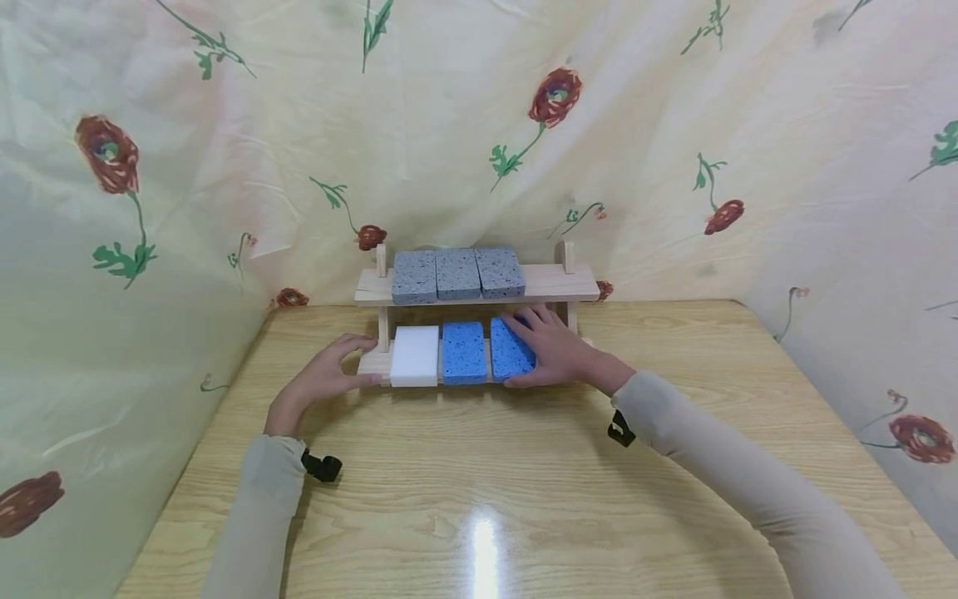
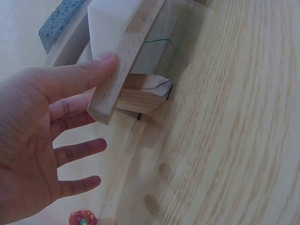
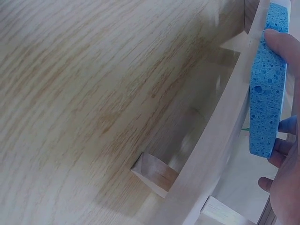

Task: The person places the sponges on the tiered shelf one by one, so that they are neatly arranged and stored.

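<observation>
A two-tier wooden shelf (image 1: 554, 285) stands on the table. My left hand (image 1: 323, 376) holds the left end of its lower board (image 2: 123, 70), thumb on the front edge, some fingers behind and the others spread. On the lower tier, from left to right, lie a white sponge block (image 1: 415, 356), a blue speckled sponge (image 1: 463, 353) and a second blue sponge (image 1: 511, 353). My right hand (image 1: 555, 349) grips this right-hand blue sponge (image 3: 267, 93), its thumb on the near edge and fingers at the far side, partly hiding it.
Three grey speckled sponges (image 1: 458, 274) lie side by side on the upper tier, towards its left. Behind the shelf hangs a flowered cloth (image 1: 449, 125), which also borders both sides of the wood-grain table (image 1: 419, 482).
</observation>
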Motion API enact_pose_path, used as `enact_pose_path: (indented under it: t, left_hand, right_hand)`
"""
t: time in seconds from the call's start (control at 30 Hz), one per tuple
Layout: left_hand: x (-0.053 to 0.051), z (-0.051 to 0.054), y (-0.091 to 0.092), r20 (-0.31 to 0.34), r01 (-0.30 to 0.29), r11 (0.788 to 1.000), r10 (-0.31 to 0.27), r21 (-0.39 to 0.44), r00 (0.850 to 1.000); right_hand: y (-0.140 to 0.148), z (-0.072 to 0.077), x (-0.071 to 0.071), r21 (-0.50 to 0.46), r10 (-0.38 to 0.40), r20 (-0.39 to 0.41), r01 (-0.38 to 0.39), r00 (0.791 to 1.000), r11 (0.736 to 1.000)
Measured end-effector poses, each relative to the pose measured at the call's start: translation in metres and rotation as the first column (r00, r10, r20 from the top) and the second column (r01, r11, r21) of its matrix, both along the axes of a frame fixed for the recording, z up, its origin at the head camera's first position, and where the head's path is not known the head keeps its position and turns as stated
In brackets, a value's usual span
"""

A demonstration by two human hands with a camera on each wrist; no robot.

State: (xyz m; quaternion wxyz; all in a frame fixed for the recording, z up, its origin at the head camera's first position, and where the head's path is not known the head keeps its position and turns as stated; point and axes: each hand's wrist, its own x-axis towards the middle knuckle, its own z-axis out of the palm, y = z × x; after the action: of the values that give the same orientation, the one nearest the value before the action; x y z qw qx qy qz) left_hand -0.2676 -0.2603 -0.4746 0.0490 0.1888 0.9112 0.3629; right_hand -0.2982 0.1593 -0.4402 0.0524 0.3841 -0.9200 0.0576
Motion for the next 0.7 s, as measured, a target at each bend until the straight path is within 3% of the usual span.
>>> enact_pose_path:
  t: [0.7]
  left_hand:
    - [-0.0001, 0.0003, 0.0009, 0.019, -0.014, 1.0, 0.014, -0.005, 1.0]
  right_hand:
    - [0.0018, -0.0054, -0.0029, 0.005, -0.011, 0.063, 0.01, 0.998, 1.0]
